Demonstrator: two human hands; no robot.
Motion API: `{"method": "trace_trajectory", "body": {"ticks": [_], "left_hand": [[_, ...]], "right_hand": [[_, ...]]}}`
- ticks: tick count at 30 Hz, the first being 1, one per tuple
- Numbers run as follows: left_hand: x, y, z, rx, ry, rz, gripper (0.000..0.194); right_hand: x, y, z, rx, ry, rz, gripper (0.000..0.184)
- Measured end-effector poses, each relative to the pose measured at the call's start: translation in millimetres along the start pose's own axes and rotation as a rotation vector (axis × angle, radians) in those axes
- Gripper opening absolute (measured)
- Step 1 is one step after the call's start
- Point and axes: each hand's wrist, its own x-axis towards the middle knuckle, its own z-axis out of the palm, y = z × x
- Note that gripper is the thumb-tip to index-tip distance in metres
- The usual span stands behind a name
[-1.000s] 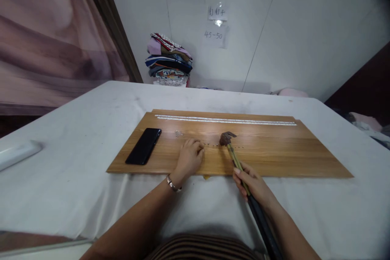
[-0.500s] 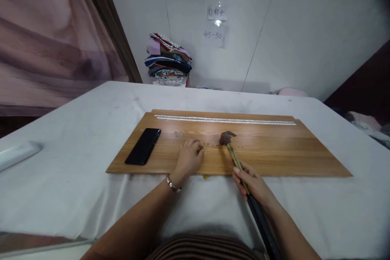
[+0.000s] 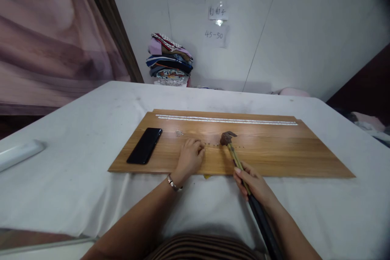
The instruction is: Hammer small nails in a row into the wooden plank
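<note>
My right hand (image 3: 251, 180) is wrapped round the shaft of a claw hammer (image 3: 234, 156), which has a rusty head, a yellowish neck and a black grip. The hammer head is over the middle of a wood-grain board (image 3: 274, 156). My left hand (image 3: 191, 155) rests on the board, its thumb and fingers pinched together; whatever is between them is hidden. From its fingertips a row of small nail heads (image 3: 213, 145) runs right, passing behind the hammer head. A few loose nails (image 3: 179, 133) lie on the board beyond my left hand.
A black phone (image 3: 144, 145) lies on the board's left part. Two white measuring strips (image 3: 227, 120) run along its far side. The white-covered table (image 3: 73, 150) carries a white object (image 3: 21, 153) at far left. Folded cloths (image 3: 170, 63) are stacked by the wall.
</note>
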Motion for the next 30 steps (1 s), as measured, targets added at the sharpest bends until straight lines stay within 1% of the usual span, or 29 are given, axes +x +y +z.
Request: {"method": "trace_trajectory", "body": {"ticks": [5, 10, 12, 15, 19, 24, 30], "left_hand": [[-0.2, 0.2, -0.4, 0.009, 0.001, -0.010, 0.008], [0.2, 1.6, -1.3, 0.041, -0.003, -0.018, 0.028], [0.4, 1.9, -1.5, 0.050, -0.016, -0.005, 0.032], [0.2, 1.8, -1.8, 0.051, -0.040, 0.020, 0.030], [0.0, 2.2, -2.9, 0.051, -0.044, 0.039, 0.026], [0.3, 3.1, -3.7, 0.045, -0.051, 0.027, 0.025], [0.7, 1.1, -1.9, 0.018, -0.031, 0.014, 0.025]], "right_hand": [[-1.4, -1.9, 1.3, 0.000, 0.006, -0.016, 0.034], [-2.3, -0.8, 1.0, 0.016, -0.003, -0.010, 0.033], [-2.0, -0.4, 0.7, 0.026, -0.006, -0.010, 0.032], [-0.8, -0.1, 0.5, 0.037, 0.001, -0.013, 0.032], [1.1, 1.0, 0.4, 0.033, -0.003, -0.016, 0.034], [0.2, 2.1, 0.0, 0.033, -0.004, -0.004, 0.034], [-1.7, 2.3, -1.2, 0.025, -0.017, -0.015, 0.032]]}}
